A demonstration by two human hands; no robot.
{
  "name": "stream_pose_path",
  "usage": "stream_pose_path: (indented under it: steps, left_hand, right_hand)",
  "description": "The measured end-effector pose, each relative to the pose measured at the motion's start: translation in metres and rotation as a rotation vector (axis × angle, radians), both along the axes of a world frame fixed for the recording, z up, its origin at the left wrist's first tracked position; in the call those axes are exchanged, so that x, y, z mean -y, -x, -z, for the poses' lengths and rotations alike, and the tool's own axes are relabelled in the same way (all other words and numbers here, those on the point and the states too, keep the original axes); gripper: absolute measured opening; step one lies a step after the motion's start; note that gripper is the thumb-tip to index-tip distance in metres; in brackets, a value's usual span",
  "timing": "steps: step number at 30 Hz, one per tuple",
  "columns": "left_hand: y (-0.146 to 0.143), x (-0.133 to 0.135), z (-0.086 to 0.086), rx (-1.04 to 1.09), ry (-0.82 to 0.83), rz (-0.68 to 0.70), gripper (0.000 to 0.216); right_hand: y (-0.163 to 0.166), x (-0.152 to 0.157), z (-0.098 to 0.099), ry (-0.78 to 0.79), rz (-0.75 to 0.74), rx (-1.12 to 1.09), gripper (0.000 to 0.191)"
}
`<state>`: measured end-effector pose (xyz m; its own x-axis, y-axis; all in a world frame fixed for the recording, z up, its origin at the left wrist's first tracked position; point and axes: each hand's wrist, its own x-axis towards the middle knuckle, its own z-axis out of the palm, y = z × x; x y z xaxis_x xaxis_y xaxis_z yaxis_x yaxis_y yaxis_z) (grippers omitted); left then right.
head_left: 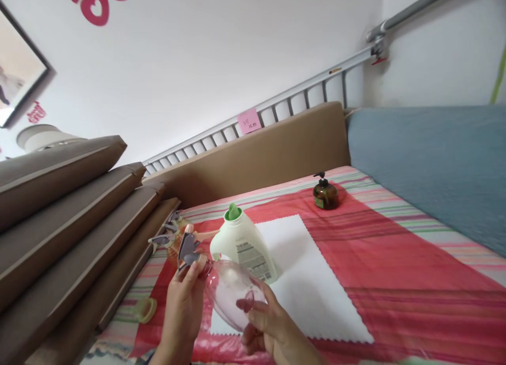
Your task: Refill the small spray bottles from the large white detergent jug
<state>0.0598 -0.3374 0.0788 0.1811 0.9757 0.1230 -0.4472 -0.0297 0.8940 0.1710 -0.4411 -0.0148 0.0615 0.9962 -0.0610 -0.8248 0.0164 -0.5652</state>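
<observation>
A clear pink spray bottle (223, 288) lies tilted between my two hands, its grey trigger head (188, 249) pointing up and left. My left hand (184, 302) is closed around the collar just under the trigger head. Around the base, my right hand (271, 323) is closed with its fingers curled against the clear plastic. Directly behind the bottle stands a pale green detergent jug (245, 244) with a bright green spout (233, 212) at its uncapped mouth. A white scallop-edged mat (304, 280) lies beneath them.
Other spray bottles (172, 241) stand at the left beside stacked brown cushions (71, 212). A translucent green cap (146, 309) lies below them. On the red cloth (395, 280), an amber pump bottle (325, 195) stands at the back right. A blue-grey cushion (427, 165) borders the right side.
</observation>
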Motion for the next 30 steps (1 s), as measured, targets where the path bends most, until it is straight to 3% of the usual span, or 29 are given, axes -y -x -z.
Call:
stream_pose_path:
  steps: [4,7,12,16,19,22,27,30]
  left_hand:
    - [0.000,0.007,-0.001,0.002,0.010,0.041,0.025]
    - [0.001,0.010,0.001,0.005,0.010,0.058,0.027]
    - [0.009,0.007,0.004,0.018,0.028,0.036,0.027]
    - [0.016,0.007,0.003,0.025,0.017,0.015,0.032]
    - [0.020,0.006,0.003,0.018,0.018,0.034,0.034]
    - [0.024,0.005,0.004,0.000,0.027,0.034,0.030]
    - [0.025,0.008,0.006,0.010,0.028,0.019,0.027]
    - [0.021,0.013,0.006,0.018,0.038,0.022,0.026]
  right_hand:
    - [-0.004,-0.004,0.007,0.017,-0.145,-0.061,0.067]
    - [-0.005,-0.005,0.008,0.084,-0.304,-0.088,0.073]
    - [0.001,0.003,0.001,-0.014,-0.222,-0.111,0.071]
    - [0.004,0.007,-0.001,-0.098,-0.167,-0.079,0.083]
    - [0.003,0.004,0.002,-0.082,-0.268,-0.059,0.070]
    - [0.003,0.001,0.003,-0.030,-0.385,-0.081,0.077]
    - [-0.002,0.005,-0.005,-0.131,-0.101,-0.115,0.051]
    - [-0.005,0.008,-0.004,-0.151,-0.118,-0.078,0.056]
